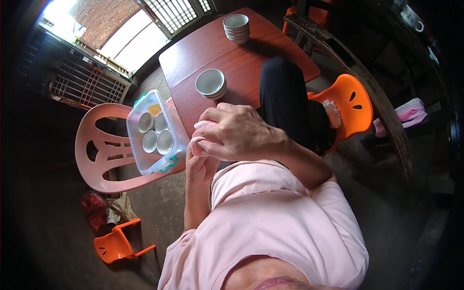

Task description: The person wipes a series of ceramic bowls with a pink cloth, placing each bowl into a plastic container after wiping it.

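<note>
A pink cloth (198, 145) is bunched between my two hands, in front of my lap. My right hand (239, 132) lies over it with its fingers curled into the folds. Below it, my left hand (200, 165) grips the cloth from the near side, its fingers mostly covered by the right hand. Whether something is wrapped inside the cloth cannot be seen. Just beyond my hands a short stack of white bowls (211, 82) stands on the reddish-brown wooden table (203, 47). A taller stack of bowls (236, 29) is near the table's far edge.
To my left, a clear plastic box (139, 159) with several white cups (165, 141) and a yellow item (154, 109) rests on a pink plastic chair (85, 145). Orange chairs (357, 108) stand at the right and lower left. A pink-and-white towel (402, 115) lies far right.
</note>
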The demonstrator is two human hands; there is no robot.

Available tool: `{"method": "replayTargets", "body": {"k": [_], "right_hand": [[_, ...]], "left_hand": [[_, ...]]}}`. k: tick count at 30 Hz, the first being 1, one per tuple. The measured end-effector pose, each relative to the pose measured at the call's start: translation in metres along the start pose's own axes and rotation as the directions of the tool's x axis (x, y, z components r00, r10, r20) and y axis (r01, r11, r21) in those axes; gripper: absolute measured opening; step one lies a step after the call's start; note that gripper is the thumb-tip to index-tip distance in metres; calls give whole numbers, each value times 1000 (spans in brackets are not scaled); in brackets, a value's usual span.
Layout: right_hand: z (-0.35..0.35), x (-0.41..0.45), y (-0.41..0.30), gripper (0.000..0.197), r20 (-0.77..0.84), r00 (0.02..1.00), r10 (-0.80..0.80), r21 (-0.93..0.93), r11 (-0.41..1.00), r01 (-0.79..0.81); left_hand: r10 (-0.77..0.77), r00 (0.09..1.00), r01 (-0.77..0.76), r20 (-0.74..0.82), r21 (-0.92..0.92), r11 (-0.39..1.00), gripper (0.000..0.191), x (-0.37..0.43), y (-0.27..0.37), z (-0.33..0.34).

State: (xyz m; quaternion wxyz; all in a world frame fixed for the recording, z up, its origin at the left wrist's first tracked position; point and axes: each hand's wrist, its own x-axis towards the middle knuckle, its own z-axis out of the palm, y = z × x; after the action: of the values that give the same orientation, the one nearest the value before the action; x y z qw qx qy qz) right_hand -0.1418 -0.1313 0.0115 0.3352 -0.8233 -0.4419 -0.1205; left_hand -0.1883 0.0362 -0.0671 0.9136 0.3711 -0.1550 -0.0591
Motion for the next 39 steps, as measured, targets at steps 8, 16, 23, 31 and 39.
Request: {"method": "replayTargets", "body": {"k": [8,16,23,31,39], "right_hand": [[78,-16,25,30,-91,676,731,995,99,26],[25,-10,24,14,-396,917,47,262,963,64],[89,-20,31,33,-63,552,831,922,-164,352],[32,-16,33,36,-235,972,17,33,999,-9],[72,-24,46,37,-206,581,787,975,115,189]], "left_hand": [[14,988,-39,-152,-164,986,38,10,-2,9],[50,995,-19,-85,339,941,24,0,-4,9],[131,991,-131,13,203,970,27,6,-4,14],[-67,987,115,-145,360,926,29,6,-1,4],[-50,958,74,-283,73,995,26,9,-11,21]]}}
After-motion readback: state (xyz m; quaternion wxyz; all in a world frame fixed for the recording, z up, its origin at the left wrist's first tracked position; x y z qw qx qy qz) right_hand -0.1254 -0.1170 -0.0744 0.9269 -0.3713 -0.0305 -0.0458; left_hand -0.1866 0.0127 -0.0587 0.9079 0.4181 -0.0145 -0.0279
